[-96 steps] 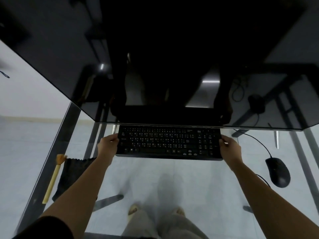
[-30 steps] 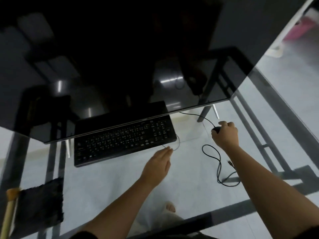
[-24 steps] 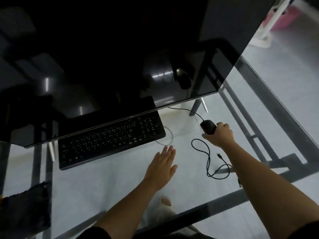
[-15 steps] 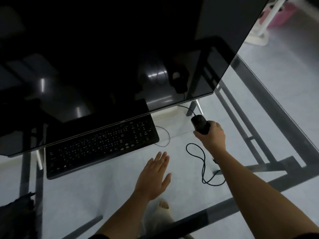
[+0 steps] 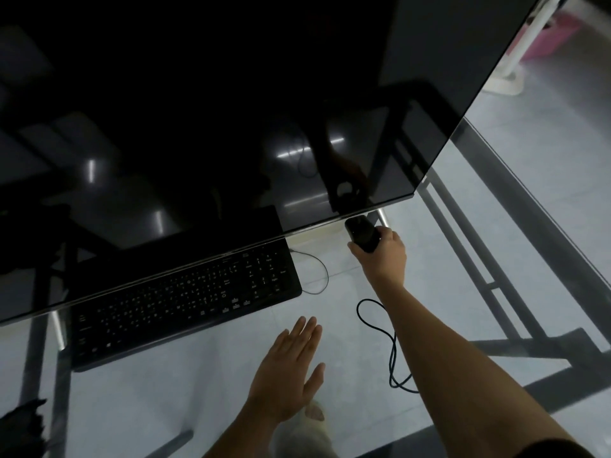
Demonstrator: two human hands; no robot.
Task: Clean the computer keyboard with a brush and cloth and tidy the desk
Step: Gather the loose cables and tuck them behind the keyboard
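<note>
A black keyboard (image 5: 185,305) lies on the glass desk (image 5: 347,328), its far edge tucked under the dark monitor (image 5: 205,104). My right hand (image 5: 383,256) grips a black mouse (image 5: 362,233) at the monitor's lower right corner. The mouse's black cable (image 5: 391,355) loops on the glass beside my right forearm. My left hand (image 5: 291,371) hovers flat with fingers spread over the glass, right of the keyboard's near corner, holding nothing. A dark cloth (image 5: 23,424) shows at the bottom left edge.
A thin cable (image 5: 319,272) curls from the keyboard's right end. Dark desk frame bars (image 5: 489,285) run under the glass on the right. A pink object (image 5: 545,34) and a white stand (image 5: 509,77) sit on the floor beyond the desk.
My hands left the keyboard's ends. My right hand took the mouse and carried it up toward the monitor's corner. My left hand let go of the thin cable and spread flat. The view shifted right.
</note>
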